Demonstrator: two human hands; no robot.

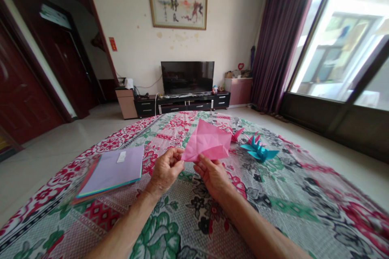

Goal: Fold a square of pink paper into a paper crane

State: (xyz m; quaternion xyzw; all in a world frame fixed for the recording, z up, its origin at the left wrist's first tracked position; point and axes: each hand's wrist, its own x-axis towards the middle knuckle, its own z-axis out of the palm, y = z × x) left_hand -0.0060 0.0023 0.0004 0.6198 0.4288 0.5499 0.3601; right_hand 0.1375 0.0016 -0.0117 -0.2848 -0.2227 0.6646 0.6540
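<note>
A creased sheet of pink origami paper (209, 139) is held up above the table, its lower edge partly folded over. My left hand (166, 169) pinches its left corner between thumb and fingers. With the thumb in front and fingers behind, my right hand (212, 174) grips the bottom edge near the middle. Behind the sheet to the right lie pink folded paper pieces (237, 134), partly hidden. Beside them sits a group of blue folded paper pieces (260, 150) with pointed tips.
A stack of coloured paper (117, 170), lilac on top with a small white slip (121, 157), lies left of my hands. A flowered cloth (158, 230) covers the round table. Beyond stand a television (187, 77) and a low cabinet (185, 104).
</note>
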